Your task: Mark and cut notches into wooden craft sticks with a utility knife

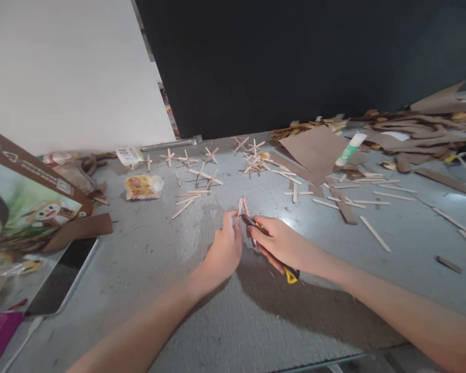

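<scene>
Near the middle of the grey table, my left hand point(228, 239) is closed on a wooden craft stick point(239, 206), whose tip points away from me. My right hand point(281, 241) grips a black and yellow utility knife point(291, 274), its front end close to the stick and my left fingertips. A thin red-and-white striped piece point(246, 206) lies just beside the stick and runs under the knife; I cannot tell whether it is touched by the right fingers. Beyond both hands are several craft sticks crossed into star shapes point(255, 161).
Loose sticks point(376, 234) and a cardboard strip point(345, 207) lie to the right. Behind them are a glue stick point(350, 149), a cardboard sheet point(310, 150) and scraps. On the left are a phone point(64, 277), a printed box point(34, 191) and a small yellow packet point(143, 187).
</scene>
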A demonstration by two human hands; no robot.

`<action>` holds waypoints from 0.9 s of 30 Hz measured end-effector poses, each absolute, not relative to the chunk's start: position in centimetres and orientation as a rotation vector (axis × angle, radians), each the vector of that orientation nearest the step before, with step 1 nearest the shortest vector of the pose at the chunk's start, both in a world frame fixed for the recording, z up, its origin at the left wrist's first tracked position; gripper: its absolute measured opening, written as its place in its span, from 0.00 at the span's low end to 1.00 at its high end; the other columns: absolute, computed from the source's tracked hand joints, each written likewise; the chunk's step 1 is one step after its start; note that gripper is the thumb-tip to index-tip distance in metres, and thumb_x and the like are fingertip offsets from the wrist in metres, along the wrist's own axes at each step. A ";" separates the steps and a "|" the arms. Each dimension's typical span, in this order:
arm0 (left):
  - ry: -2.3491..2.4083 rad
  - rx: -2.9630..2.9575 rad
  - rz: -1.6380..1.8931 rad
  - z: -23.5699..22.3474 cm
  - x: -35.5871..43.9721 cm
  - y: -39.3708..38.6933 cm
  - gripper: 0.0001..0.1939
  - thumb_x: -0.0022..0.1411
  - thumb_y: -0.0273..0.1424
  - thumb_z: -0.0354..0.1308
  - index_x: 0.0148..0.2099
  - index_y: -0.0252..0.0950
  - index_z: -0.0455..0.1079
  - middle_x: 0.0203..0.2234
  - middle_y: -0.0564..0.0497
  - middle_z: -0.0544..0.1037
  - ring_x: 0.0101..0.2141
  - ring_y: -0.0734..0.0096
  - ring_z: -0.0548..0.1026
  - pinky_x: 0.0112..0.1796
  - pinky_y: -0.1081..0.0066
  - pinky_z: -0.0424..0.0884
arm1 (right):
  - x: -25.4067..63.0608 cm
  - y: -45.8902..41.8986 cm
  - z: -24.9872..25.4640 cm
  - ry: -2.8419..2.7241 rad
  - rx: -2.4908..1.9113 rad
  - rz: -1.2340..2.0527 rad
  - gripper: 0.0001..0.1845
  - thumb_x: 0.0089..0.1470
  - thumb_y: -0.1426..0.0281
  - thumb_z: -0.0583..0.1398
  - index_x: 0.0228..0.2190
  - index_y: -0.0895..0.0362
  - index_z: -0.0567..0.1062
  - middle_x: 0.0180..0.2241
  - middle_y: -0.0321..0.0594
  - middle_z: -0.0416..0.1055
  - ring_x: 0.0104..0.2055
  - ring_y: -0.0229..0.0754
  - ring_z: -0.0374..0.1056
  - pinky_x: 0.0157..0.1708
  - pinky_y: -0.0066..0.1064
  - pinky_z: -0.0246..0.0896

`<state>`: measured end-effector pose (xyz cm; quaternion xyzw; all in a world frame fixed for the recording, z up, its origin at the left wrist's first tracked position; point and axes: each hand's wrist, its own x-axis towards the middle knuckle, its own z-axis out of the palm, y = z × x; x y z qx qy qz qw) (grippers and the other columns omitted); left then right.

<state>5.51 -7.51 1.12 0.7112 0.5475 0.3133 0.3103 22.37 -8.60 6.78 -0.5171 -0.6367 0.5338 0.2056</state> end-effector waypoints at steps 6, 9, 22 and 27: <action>1.410 1.781 0.903 0.9 5.7 -7.6 0.10 0.74 0.33 0.45 0.53 0.36 0.60 0.19 0.61 0.64 0.18 0.73 0.62 0.24 0.73 0.56 | 22.5 -8.3 6.3 -1.720 -1.400 1.538 0.10 0.69 0.69 0.51 0.32 0.52 0.59 0.17 0.22 0.58 0.09 0.29 0.58 0.07 0.22 0.49; 1.384 1.727 0.969 0.9 6.1 -7.7 0.08 0.74 0.32 0.44 0.52 0.37 0.59 0.19 0.60 0.66 0.19 0.73 0.64 0.24 0.74 0.57 | 22.0 -8.5 5.3 -1.717 -1.397 1.484 0.08 0.68 0.68 0.53 0.33 0.51 0.60 0.16 0.22 0.58 0.08 0.32 0.58 0.07 0.23 0.51; 1.366 1.677 0.997 0.7 6.1 -7.6 0.08 0.74 0.33 0.44 0.51 0.37 0.59 0.18 0.61 0.65 0.18 0.73 0.65 0.22 0.74 0.57 | 22.3 -8.3 6.1 -1.745 -1.426 1.486 0.07 0.66 0.66 0.57 0.36 0.52 0.62 0.17 0.22 0.60 0.09 0.32 0.59 0.08 0.24 0.51; 1.303 1.708 1.037 0.3 5.9 -7.5 0.08 0.74 0.38 0.47 0.47 0.39 0.58 0.18 0.61 0.66 0.19 0.74 0.64 0.23 0.75 0.56 | 23.0 -8.2 6.8 -1.751 -1.375 1.547 0.10 0.70 0.63 0.50 0.35 0.52 0.61 0.21 0.24 0.59 0.09 0.29 0.56 0.08 0.23 0.50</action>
